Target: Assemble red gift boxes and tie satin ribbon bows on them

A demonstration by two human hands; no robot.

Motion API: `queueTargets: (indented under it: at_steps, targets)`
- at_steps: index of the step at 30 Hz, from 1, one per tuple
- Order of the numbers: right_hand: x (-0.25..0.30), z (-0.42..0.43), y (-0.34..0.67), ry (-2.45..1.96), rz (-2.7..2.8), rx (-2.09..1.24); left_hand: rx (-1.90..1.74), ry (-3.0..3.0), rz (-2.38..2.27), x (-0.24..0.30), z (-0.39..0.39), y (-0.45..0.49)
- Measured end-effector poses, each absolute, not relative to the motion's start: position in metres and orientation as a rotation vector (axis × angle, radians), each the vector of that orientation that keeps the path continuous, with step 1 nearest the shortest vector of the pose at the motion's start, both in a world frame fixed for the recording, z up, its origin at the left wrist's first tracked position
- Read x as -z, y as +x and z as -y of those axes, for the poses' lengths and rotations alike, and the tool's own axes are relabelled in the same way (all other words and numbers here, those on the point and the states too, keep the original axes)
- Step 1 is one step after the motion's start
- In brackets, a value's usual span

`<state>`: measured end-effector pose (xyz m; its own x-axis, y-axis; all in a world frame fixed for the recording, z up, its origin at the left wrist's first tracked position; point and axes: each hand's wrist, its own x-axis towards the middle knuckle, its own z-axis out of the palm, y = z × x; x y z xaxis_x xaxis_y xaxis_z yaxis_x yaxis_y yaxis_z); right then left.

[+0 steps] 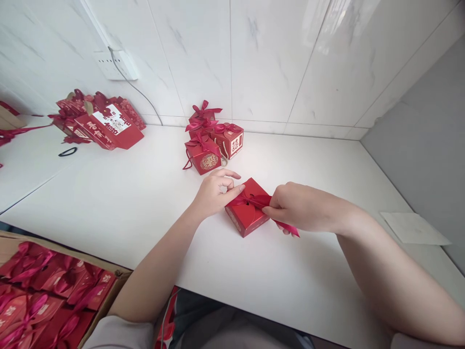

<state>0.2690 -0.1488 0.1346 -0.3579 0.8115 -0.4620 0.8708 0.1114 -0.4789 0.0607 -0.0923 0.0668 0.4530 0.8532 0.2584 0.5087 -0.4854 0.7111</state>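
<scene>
red ribbon (255, 199) between fingers (237, 188), atop box (246, 222)

The small square red cardboard box (244, 217) is plain red, and its red satin ribbon (258, 199) has a slightly pinker tone. The finished red gift boxes (204, 157) carry gold printed emblems. The smooth white table top (109, 194) is plain; the white wall tiles (261, 58) show thin grey veins.

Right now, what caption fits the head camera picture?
Left hand and right hand pinch the ribbon on a red box; bowed boxes behind.
</scene>
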Motion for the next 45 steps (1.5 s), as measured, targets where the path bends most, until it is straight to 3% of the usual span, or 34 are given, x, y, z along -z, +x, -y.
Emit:
queueTargets:
  at_steps: [3,10,19,25,37,45]
  targets:
    - [-0.135,0.146,0.276,1.612,-2.308,0.978,-0.808,2.144,-1.115,-0.068,0.091,0.059]
    - [-0.127,0.135,0.301,1.471,-2.249,1.27,-0.669,1.964,-1.022,-0.066,0.082,0.051]
    - [-0.138,0.128,0.32,1.756,-2.471,1.296,-0.685,1.919,-0.906,-0.075,0.079,0.041]
    - [-0.116,0.111,0.311,1.511,-2.577,1.593,-0.702,1.891,-0.927,-0.073,0.076,0.04]
    - [-0.107,0.103,0.309,1.31,-2.433,1.8,-0.412,1.925,-0.691,-0.072,0.074,0.033]
    - [-0.104,0.101,0.306,1.314,-2.589,1.791,-0.421,1.818,-0.658,-0.073,0.075,0.035]
